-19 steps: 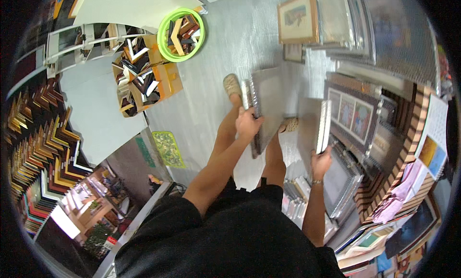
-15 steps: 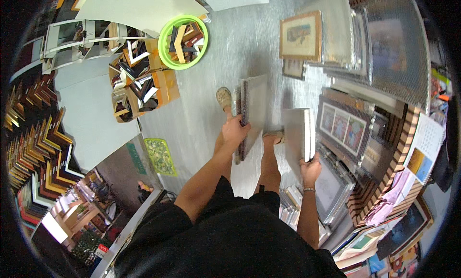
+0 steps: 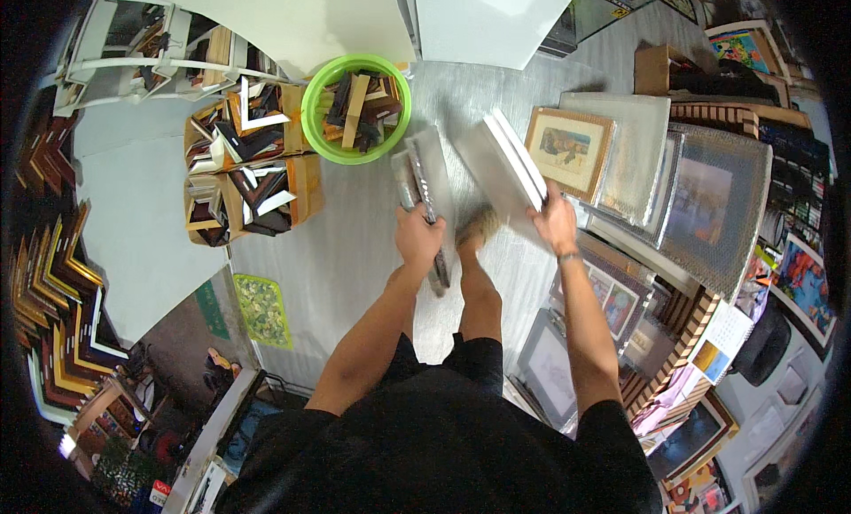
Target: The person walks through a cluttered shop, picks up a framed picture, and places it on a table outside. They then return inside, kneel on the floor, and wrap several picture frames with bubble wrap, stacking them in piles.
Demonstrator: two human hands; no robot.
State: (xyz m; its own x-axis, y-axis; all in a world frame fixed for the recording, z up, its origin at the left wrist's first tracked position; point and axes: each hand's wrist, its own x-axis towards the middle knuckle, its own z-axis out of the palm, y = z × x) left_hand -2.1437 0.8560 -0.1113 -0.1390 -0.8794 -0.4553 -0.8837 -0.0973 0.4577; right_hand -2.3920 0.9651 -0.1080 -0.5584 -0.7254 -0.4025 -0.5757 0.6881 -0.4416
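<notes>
Head view, frame (image 3: 427, 190) above left hand (image 3: 418, 237)

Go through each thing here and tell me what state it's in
left hand: gripping a grey frame, held upright
right hand: gripping a white-edged frame, tilted
green tub: open, full of frame offcuts
framed picture: leaning on the stack

A picture-framing workshop: angled wooden frame-corner samples (image 3: 40, 283) line the left wall, framed pictures in bubble wrap (image 3: 709, 204) lean stacked right, a round green tub of moulding offcuts (image 3: 355, 109) stands on the floor.
</notes>
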